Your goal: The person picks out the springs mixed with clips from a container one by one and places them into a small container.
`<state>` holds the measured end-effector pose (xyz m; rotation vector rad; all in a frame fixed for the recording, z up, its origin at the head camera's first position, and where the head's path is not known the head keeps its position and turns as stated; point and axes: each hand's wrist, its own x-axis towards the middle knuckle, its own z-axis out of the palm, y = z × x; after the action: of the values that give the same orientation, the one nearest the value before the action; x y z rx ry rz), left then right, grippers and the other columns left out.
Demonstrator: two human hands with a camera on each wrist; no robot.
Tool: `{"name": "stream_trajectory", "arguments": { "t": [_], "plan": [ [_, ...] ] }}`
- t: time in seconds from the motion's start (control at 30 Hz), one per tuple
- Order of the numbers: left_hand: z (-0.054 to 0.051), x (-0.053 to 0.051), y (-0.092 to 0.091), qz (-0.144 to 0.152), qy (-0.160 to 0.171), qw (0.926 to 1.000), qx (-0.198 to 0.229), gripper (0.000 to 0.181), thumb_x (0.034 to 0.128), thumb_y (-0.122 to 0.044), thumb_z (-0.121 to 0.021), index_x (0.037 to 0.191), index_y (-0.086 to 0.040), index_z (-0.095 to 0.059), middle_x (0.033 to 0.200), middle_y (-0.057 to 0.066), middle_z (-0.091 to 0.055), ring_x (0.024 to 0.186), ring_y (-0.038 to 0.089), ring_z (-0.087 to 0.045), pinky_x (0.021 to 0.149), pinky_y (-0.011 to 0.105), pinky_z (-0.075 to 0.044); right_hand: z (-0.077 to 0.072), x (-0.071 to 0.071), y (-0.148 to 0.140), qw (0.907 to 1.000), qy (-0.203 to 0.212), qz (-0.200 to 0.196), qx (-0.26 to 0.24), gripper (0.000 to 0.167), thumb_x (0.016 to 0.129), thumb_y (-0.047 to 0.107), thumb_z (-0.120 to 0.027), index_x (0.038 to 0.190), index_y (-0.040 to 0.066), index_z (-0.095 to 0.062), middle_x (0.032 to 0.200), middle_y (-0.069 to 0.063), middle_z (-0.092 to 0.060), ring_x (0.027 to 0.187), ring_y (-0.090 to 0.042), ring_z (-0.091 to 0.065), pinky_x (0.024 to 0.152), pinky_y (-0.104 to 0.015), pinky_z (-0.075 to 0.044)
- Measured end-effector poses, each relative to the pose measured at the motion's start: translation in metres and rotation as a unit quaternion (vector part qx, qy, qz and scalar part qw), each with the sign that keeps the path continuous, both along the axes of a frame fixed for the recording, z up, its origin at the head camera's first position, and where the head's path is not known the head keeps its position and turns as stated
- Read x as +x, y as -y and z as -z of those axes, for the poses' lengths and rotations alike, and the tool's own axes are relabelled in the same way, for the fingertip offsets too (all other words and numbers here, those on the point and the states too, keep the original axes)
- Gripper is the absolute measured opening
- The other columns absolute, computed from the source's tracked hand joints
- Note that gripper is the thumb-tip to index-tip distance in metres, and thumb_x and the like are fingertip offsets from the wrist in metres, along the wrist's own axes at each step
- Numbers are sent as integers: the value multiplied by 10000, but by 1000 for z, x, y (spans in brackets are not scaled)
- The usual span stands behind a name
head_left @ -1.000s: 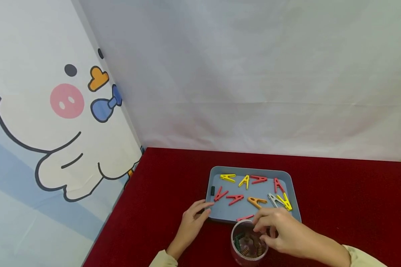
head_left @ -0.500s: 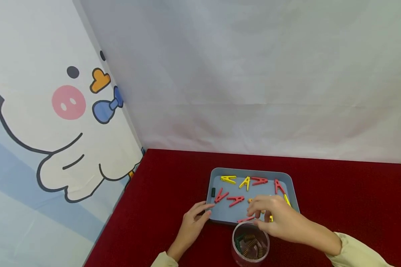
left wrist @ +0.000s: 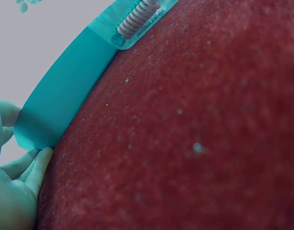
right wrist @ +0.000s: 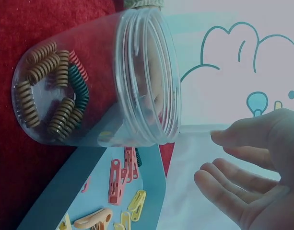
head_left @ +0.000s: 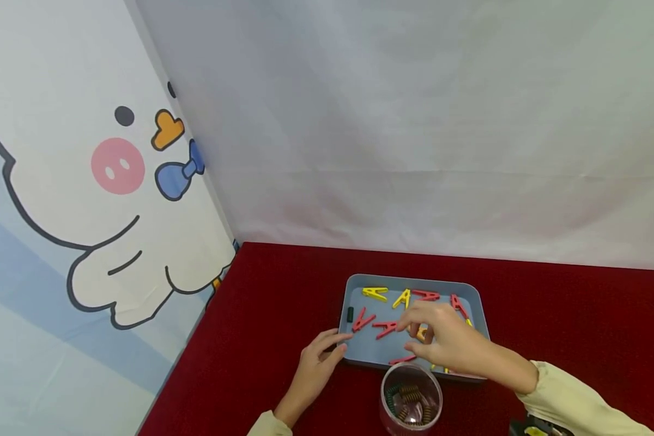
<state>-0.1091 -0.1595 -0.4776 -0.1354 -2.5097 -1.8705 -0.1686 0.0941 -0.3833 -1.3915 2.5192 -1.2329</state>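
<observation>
My left hand (head_left: 314, 366) touches the left side of the blue-grey tray (head_left: 367, 350), its fingertips at the near corner and rim. Over the tray's near right part hovers my right hand (head_left: 444, 339), fingers loosely bent, nothing between thumb and fingertips in the right wrist view. Beneath it lies an orange clothespin (head_left: 422, 333), partly covered. Red clothespins (head_left: 363, 319) and yellow clothespins (head_left: 375, 293) lie spread in the tray. A clear plastic jar (head_left: 411, 418) stands in front, holding brown springs (right wrist: 43, 67), a green spring (right wrist: 78, 84) and a red spring (right wrist: 78, 65).
A small dark green spring-like piece (head_left: 350, 314) lies at the tray's left side. Red cloth (head_left: 283, 290) covers the table, with a white curtain (head_left: 414, 151) behind and a cartoon-printed panel (head_left: 142, 242) at the left. A black-and-yellow object (head_left: 539, 429) shows below the right sleeve.
My right hand has moved from the jar's mouth up and left over the tray. More brown springs show in the jar than a second ago. The left hand stays at the tray.
</observation>
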Motion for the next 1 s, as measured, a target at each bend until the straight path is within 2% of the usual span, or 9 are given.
{"name": "stream_trajectory", "arguments": {
  "t": [0.17, 0.27, 0.4, 0.53, 0.63, 0.73, 0.93, 1.0],
  "plan": [
    [-4, 2, 1, 26, -23, 10000, -29, 285, 972, -157, -546, 1217, -44, -639, 1352, 232, -455, 1150, 315, -528, 867, 346, -488, -1, -2, 4, 9996, 198, 86, 203, 238, 770, 18, -756, 967, 125, -676, 917, 4, -616, 677, -85, -559, 547, -219, -495],
    [-1, 1, 3, 57, -51, 10000, -11, 284, 972, -151, -546, 1215, -40, -639, 1352, 234, -455, 1153, 320, -526, 864, 335, -488, -1, -4, 6, 9995, 140, 97, 249, 256, 760, 35, -774, 976, 136, -681, 892, 23, -618, 630, -58, -543, 542, -216, -487],
    [15, -3, 6, 59, -80, 9999, 48, 280, 973, -169, -549, 1220, -78, -645, 1360, 208, -456, 1145, 304, -534, 858, 324, -490, 2, -8, 11, 9996, -23, 127, 245, 268, 733, 56, -802, 961, 141, -690, 849, 66, -599, 601, -13, -520, 530, -213, -480],
    [32, -6, 9, 4, -94, 9999, 56, 281, 971, -223, -556, 1228, -155, -649, 1377, 154, -454, 1110, 253, -563, 848, 303, -493, 5, -13, 17, 9994, 70, 139, 308, 267, 739, 72, -801, 972, 130, -684, 903, 49, -601, 689, -47, -545, 540, -214, -490],
    [35, -7, 9, -26, -119, 9999, 66, 279, 968, -232, -560, 1224, -170, -652, 1379, 143, -455, 1093, 240, -575, 841, 295, -496, 7, -17, 20, 9990, 125, 140, 416, 261, 759, 84, -789, 994, 109, -677, 914, 30, -600, 717, -78, -554, 545, -209, -492],
    [31, -5, 8, -28, -141, 9999, 58, 271, 969, -197, -559, 1215, -141, -657, 1371, 172, -456, 1097, 263, -570, 837, 303, -499, 8, -21, 24, 9987, 112, 121, 482, 259, 766, 91, -786, 1001, 86, -680, 894, 15, -595, 693, -110, -567, 538, -206, -488],
    [3, 3, 4, 67, -33, 10000, 28, 275, 966, -133, -551, 1205, -35, -646, 1349, 249, -451, 1101, 325, -559, 835, 321, -503, 13, -29, 34, 9981, 17, -10, 616, 251, 774, 96, -778, 1005, 75, -684, 869, 1, -592, 683, -134, -576, 540, -206, -480],
    [-3, 5, 4, 92, -10, 10000, 17, 281, 969, -143, -547, 1210, -33, -641, 1351, 248, -449, 1092, 312, -567, 837, 309, -501, 16, -31, 36, 9979, 54, -32, 647, 249, 780, 102, -773, 1011, 77, -683, 874, -2, -595, 706, -148, -583, 548, -207, -482]
  ]
}}
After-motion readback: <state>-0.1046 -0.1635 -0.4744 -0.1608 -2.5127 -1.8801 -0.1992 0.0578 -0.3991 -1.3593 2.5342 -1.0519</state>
